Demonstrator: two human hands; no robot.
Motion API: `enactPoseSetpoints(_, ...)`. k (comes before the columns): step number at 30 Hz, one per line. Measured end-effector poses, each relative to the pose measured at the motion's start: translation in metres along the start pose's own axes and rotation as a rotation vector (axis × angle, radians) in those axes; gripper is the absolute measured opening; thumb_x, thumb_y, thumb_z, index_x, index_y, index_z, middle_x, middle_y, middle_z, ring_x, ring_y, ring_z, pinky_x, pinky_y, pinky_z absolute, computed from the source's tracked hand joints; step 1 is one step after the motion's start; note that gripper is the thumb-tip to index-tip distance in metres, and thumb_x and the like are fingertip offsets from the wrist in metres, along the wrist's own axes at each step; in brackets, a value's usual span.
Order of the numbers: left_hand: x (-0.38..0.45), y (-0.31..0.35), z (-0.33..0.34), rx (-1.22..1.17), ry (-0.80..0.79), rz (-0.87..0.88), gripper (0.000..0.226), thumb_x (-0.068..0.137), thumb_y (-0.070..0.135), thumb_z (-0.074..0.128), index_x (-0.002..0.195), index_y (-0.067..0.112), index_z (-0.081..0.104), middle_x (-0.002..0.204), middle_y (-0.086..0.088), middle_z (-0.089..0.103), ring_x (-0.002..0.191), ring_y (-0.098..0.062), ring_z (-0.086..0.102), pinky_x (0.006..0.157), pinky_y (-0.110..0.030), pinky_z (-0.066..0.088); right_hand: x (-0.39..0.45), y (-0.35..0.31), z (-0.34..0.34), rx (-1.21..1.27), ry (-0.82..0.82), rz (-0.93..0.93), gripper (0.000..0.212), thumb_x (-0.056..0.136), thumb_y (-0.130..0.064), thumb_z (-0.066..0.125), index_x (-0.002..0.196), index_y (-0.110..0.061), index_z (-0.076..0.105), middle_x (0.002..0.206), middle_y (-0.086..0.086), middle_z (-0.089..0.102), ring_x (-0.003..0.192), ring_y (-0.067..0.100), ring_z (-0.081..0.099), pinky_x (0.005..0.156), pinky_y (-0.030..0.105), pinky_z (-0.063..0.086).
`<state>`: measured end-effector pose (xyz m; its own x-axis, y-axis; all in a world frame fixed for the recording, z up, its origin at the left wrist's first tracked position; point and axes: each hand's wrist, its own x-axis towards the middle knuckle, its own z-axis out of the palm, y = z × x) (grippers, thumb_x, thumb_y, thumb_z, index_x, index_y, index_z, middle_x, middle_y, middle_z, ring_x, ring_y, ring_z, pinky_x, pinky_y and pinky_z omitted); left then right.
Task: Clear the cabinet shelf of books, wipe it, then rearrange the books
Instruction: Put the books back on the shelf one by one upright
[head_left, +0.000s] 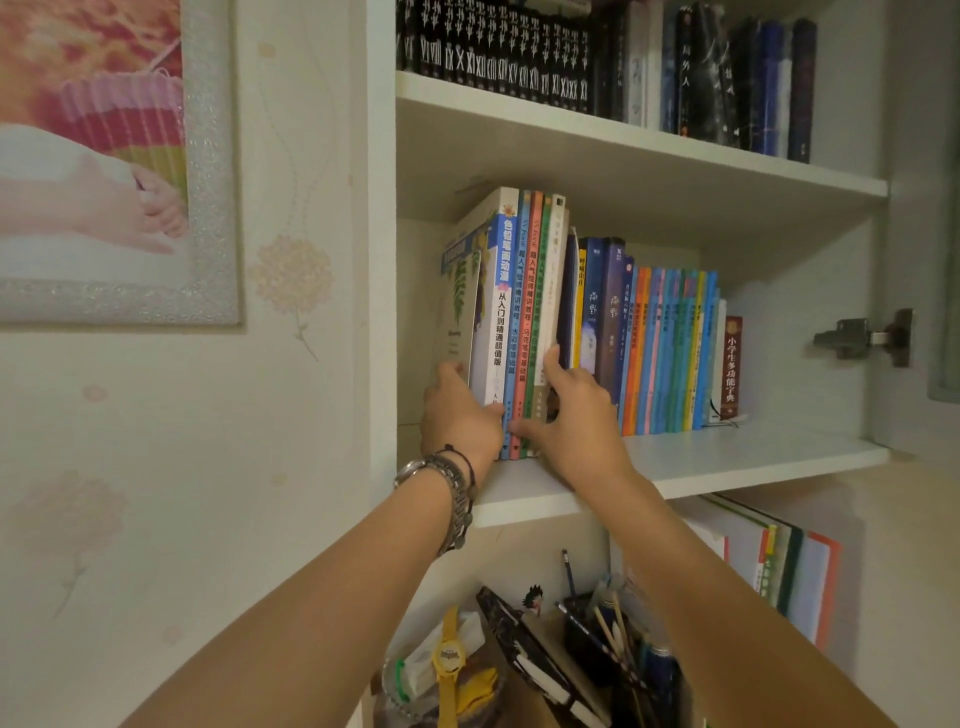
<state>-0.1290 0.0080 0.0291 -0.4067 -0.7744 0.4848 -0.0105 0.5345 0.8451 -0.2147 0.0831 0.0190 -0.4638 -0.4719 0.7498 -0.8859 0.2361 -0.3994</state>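
Both hands clamp the tall upright book stack (511, 322) at the shelf's (727, 457) left end — left hand (457, 410) on its outer cover, right hand (571, 410) opposite.

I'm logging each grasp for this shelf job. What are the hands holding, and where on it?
Both hands clamp a bundle of tall books near its bottom: the left hand against its left side, the right hand against its right.

Glossy paper book spines (519, 322), smooth white laminate shelf (727, 457), metal hinge (852, 338).
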Motion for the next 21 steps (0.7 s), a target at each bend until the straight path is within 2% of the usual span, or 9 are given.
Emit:
enactPoseSetpoints(2,-0.001,0.0,0.0,0.02,0.006,0.008,0.053,0.087,0.012,0.065,0.131,0.018,0.037,0.126,-0.007,0.053,0.107,-0.023,0.06,0.087,-0.039,0.054,-0.003,0.003,-0.007,0.011,-0.07,-0.008,0.094,0.083,-0.022,0.073,0.154,-0.019,0.01,0.131,0.011,0.047,0.122,0.022,0.049,0.104,0.037,0.045)
enactPoseSetpoints(4,-0.001,-0.001,0.001,0.046,0.009,0.017,0.051,0.088,0.013,0.064,0.131,0.017,0.036,0.128,-0.007,0.051,0.107,-0.024,0.059,0.086,-0.037,0.053,-0.008,0.006,-0.01,0.112,-0.112,-0.025,0.095,0.083,-0.018,0.073,0.154,-0.024,0.01,0.129,0.008,0.048,0.12,0.019,0.05,0.104,0.035,0.045)
enactPoseSetpoints(6,-0.001,-0.003,0.002,0.067,0.007,0.027,0.05,0.089,0.015,0.063,0.131,0.017,0.036,0.129,-0.008,0.05,0.109,-0.024,0.058,0.087,-0.036,0.052,-0.011,0.011,-0.009,0.168,-0.049,-0.053,0.088,0.083,-0.014,0.073,0.153,-0.026,0.02,0.127,0.005,0.05,0.117,0.015,0.051,0.104,0.032,0.045)
enactPoseSetpoints(9,0.001,-0.006,0.005,0.09,0.003,0.054,0.05,0.089,0.017,0.062,0.131,0.019,0.036,0.127,-0.007,0.052,0.109,-0.024,0.057,0.09,-0.041,0.052,-0.015,0.012,-0.005,0.133,0.044,-0.113,0.078,0.086,-0.01,0.07,0.151,-0.021,0.028,0.131,0.003,0.048,0.119,0.004,0.045,0.104,0.014,0.034)
enactPoseSetpoints(10,0.001,-0.007,0.005,0.096,0.003,0.064,0.049,0.089,0.018,0.062,0.13,0.02,0.035,0.126,-0.007,0.052,0.108,-0.024,0.057,0.09,-0.043,0.053,-0.015,0.011,-0.005,0.11,0.043,-0.124,0.077,0.087,-0.009,0.068,0.151,-0.02,0.027,0.133,0.002,0.046,0.12,0.004,0.043,0.103,0.013,0.032)
enactPoseSetpoints(14,0.001,-0.008,0.006,0.13,-0.008,0.097,0.049,0.089,0.02,0.062,0.13,0.022,0.035,0.126,-0.006,0.052,0.108,-0.024,0.058,0.088,-0.041,0.053,-0.015,0.011,-0.007,0.058,-0.048,-0.114,0.081,0.091,-0.01,0.063,0.154,-0.022,0.013,0.141,0.0,0.029,0.131,0.012,0.037,0.111,0.031,0.038)
enactPoseSetpoints(17,0.003,-0.009,0.005,0.139,-0.013,0.096,0.053,0.09,0.02,0.061,0.134,0.022,0.032,0.128,-0.006,0.052,0.109,-0.023,0.057,0.081,-0.033,0.049,-0.014,0.012,-0.009,0.032,-0.109,-0.116,0.085,0.093,-0.015,0.061,0.154,-0.024,0.003,0.146,0.001,0.024,0.134,0.015,0.033,0.111,0.036,0.039)
enactPoseSetpoints(21,0.002,-0.009,0.004,0.112,-0.01,0.095,0.062,0.089,0.019,0.063,0.14,0.021,0.028,0.131,-0.007,0.052,0.113,-0.024,0.056,0.092,-0.039,0.05,-0.016,0.015,-0.011,0.194,-0.109,-0.093,0.081,0.091,-0.011,0.062,0.154,-0.026,0.012,0.144,0.001,0.032,0.133,0.012,0.034,0.112,0.035,0.037)
